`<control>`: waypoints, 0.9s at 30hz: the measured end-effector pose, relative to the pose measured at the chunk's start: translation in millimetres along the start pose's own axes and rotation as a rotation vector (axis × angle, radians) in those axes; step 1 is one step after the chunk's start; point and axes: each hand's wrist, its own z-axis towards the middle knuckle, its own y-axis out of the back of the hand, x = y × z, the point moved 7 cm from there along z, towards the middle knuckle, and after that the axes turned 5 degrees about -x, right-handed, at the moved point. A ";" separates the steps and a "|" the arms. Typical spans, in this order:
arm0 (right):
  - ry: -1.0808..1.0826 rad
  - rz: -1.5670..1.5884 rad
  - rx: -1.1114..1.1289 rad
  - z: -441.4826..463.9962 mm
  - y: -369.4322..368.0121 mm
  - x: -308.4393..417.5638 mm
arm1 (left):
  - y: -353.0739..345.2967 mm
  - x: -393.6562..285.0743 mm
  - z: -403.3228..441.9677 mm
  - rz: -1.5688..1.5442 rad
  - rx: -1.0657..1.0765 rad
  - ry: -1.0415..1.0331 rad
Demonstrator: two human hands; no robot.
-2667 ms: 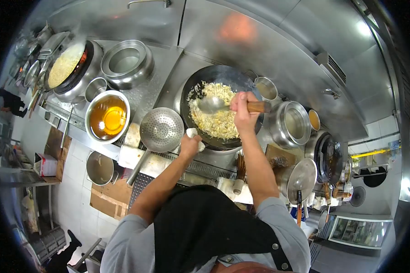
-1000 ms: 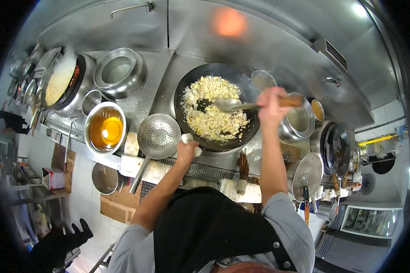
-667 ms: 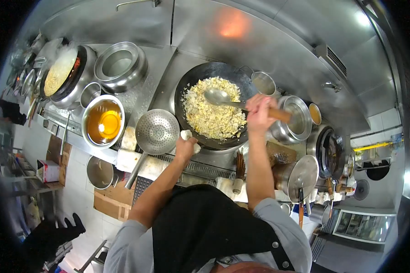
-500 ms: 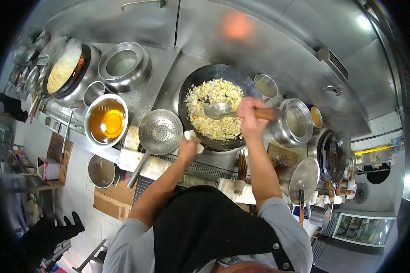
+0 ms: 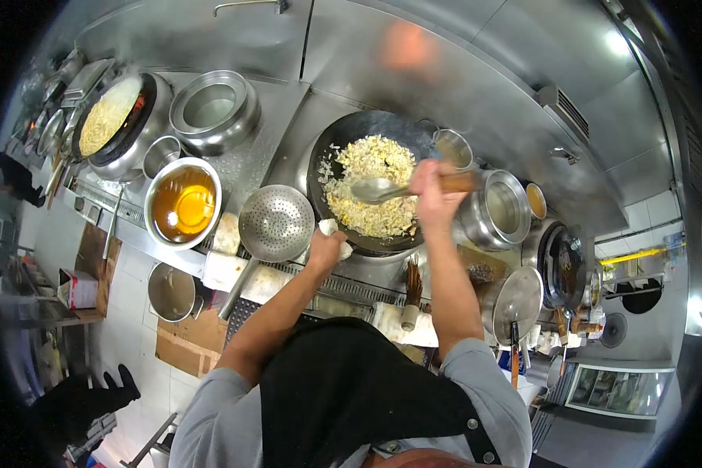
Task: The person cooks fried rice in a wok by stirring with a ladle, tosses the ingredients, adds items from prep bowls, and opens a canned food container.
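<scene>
At the centre of the frame, loose grains with yellow, egg-like bits (image 5: pixel 374 216) lie in a dark, round wok (image 5: pixel 402 129). Our right hand (image 5: pixel 435 189) wraps round the wooden handle (image 5: pixel 462 183) of a metal ladle (image 5: pixel 373 190), its bowl down among the grains; blur hides the exact finger placement. Our left hand (image 5: pixel 324 249) closes on a folded white cloth (image 5: pixel 329 227) at the wok's lower-left rim; whether it pinches the metal through it, we cannot tell.

To stir well, we judge, we should sweep the rounded ladle low along the curve, fold the outer grains inward and press lumps lightly, with the cloth between skin and hot metal. Stray grains cling to the left wall and want scraping down.

The wok looks smooth and blackened, the grains pale and fairly separate. Left of centre sits a shallow, perforated steel strainer (image 5: pixel 275 222); farther left, glossy amber liquid (image 5: pixel 164 207) fills a round bowl (image 5: pixel 181 246)
</scene>
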 end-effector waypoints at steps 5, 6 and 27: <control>0.114 0.086 -0.342 12.9 38.8 -22.2 | -1.0 -0.8 -5.6 0.014 0.029 0.017; 0.018 -0.064 -0.369 13.8 37.5 -33.9 | 0.5 -0.5 -6.1 0.028 -0.005 0.007; -0.185 -0.045 -0.621 73.6 82.1 100.6 | 68.6 5.2 -114.9 -0.189 -0.005 0.169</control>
